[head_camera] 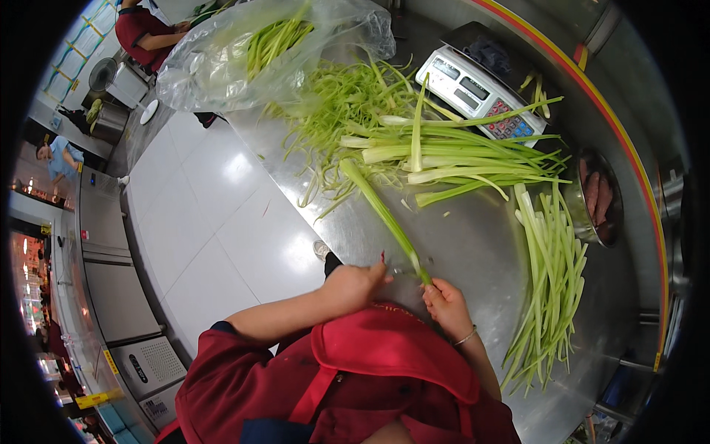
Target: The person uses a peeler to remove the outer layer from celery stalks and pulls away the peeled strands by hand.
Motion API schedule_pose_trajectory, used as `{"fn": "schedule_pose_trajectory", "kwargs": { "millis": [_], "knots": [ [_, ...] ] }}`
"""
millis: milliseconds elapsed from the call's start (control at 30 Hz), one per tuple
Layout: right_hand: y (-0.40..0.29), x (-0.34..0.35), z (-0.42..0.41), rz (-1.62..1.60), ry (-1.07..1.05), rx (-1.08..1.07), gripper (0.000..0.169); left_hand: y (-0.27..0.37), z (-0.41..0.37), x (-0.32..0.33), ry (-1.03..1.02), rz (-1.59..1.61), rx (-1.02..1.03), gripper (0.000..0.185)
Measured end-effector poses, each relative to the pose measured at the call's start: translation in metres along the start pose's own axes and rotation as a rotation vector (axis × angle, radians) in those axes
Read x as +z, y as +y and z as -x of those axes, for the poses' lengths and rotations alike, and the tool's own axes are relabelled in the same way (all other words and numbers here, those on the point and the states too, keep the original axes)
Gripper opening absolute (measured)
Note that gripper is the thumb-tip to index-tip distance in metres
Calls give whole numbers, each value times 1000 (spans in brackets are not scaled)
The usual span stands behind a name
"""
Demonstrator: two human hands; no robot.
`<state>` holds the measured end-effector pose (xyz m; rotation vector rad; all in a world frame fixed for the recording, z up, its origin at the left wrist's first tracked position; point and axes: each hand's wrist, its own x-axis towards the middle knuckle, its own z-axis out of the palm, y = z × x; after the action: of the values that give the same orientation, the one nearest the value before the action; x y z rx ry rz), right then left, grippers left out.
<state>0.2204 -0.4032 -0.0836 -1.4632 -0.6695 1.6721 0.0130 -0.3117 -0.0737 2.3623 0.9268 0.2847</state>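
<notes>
My right hand (448, 308) grips the thin end of a long green celery stalk (383, 208). The stalk slants away from me over the steel table (466, 250), its broad pale end beside a heap of celery peelings (349, 94). In my left hand (355, 287) is a small metal tool, probably a vegetable peeler (404, 272), close to the stalk near my right hand; blur hides its exact shape. More celery stalks (455, 155) lie in a loose pile beyond. To my right rests a bunch of paler celery stalks (549, 283).
A digital scale (477, 89) stands at the back, with stalks against its keypad. Beside it to the right is a metal bowl (579, 213) holding meat-like pieces. A clear plastic bag (222, 72) with celery covers the far left. Another person (144, 33) works behind it.
</notes>
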Motion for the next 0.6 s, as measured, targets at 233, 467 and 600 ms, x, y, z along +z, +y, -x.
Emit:
{"fn": "schedule_pose_trajectory", "kwargs": {
  "millis": [233,467,600],
  "knots": [
    [4,-2,2,51,63,-85,14,-38,-18,3,69,-172,-31,23],
    [16,-9,3,179,121,-276,14,-101,-47,-61,436,-310,-440,18],
    [12,-7,1,330,231,-369,13,-70,-35,-44,321,-177,-238,15]
  ]
}}
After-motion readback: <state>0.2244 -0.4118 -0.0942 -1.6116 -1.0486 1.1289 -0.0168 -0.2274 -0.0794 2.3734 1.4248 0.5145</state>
